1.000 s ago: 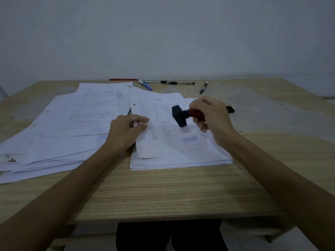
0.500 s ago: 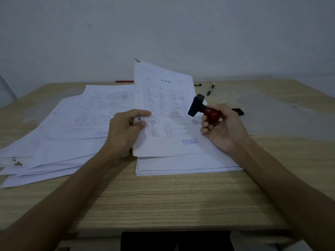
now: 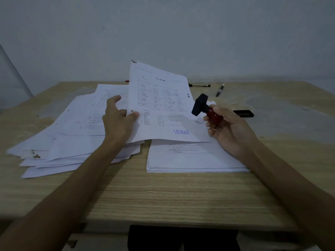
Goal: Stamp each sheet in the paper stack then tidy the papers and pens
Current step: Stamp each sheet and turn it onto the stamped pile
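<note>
Currently, left hand [image 3: 117, 122] fingers are pinching 1 stamped sheet [image 3: 159, 105]; right hand [image 3: 230, 129] fingers are gripping the stamp [image 3: 204, 108]; unstamped stack [image 3: 195, 160] beneath is remaining.

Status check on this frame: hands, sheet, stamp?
Left hand pinches stamped sheet, lifted off right stack. Right hand grips stamp, raised. Nothing in the way.

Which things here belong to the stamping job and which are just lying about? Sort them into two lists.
In the job:
- stamp, held in the right hand
- stamped sheet, lifted by the left hand
- neat stack underneath
- spread pile on the left
- pens by the far edge, to tidy later

Lying about:
- black flat object on the table
</note>
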